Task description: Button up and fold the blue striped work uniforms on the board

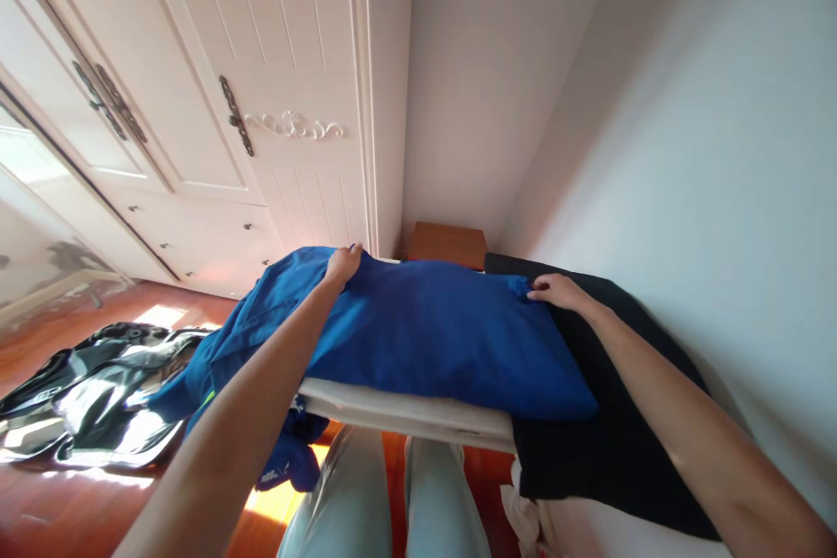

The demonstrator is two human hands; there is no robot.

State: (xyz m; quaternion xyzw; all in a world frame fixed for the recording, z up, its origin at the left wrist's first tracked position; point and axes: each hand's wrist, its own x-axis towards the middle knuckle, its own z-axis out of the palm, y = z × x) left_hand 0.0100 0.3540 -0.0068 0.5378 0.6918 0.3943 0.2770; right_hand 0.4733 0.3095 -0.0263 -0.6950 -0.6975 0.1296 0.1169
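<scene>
A blue garment [445, 331] lies spread over a narrow padded board [405, 411], with its left part hanging off toward the floor. At the garment's far edge, left of the middle, my left hand [344, 263] is closed on the cloth. My right hand [555, 289] pinches a bunched corner of the same garment at the far right. Beneath the right end of the blue fabric a black cloth [608, 462] drapes over the board. Below the near edge a blue bunched part [294, 453] hangs down.
White wardrobe doors [281, 105] with dark handles stand beyond the board on the left. A pale wall [719, 174] rises at the right. Behind the board is a brown wooden piece [448, 242]. Shiny dark bags or wrapping [111, 392] lie on the reddish floor at left.
</scene>
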